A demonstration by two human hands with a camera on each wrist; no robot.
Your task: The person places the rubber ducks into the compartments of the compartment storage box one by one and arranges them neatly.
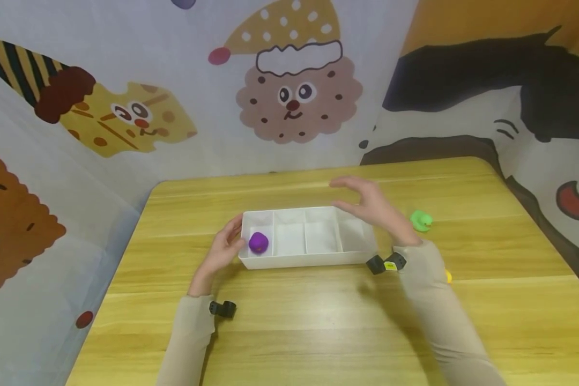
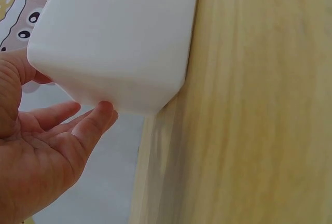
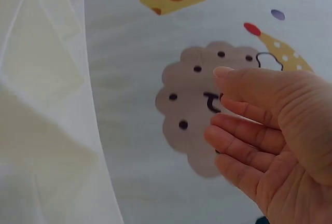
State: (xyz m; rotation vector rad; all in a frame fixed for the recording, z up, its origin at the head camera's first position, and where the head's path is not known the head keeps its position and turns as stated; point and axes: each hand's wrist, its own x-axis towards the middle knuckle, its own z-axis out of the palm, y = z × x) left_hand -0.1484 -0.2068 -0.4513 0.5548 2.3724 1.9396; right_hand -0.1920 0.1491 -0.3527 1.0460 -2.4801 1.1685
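A long white box (image 1: 289, 261) with several compartments lies across the table. In its leftmost compartment sits a small purple toy (image 1: 258, 243), its exact shape hard to tell. My left hand (image 1: 225, 247) holds the box's left end, thumb at the rim and fingertips (image 2: 104, 107) against the outer end wall. Over the box's right end hovers my right hand (image 1: 366, 202), fingers loosely bent and thumb apart, with nothing between them. The right wrist view shows that same hand (image 3: 264, 130) beside the white box wall (image 3: 46, 105).
A green toy duck (image 1: 421, 221) stands on the wooden table (image 1: 289, 321) right of the box. Something small and yellow (image 1: 448, 276) peeks out from behind my right sleeve. A cartoon-printed cloth (image 1: 212, 118) hangs behind the table.
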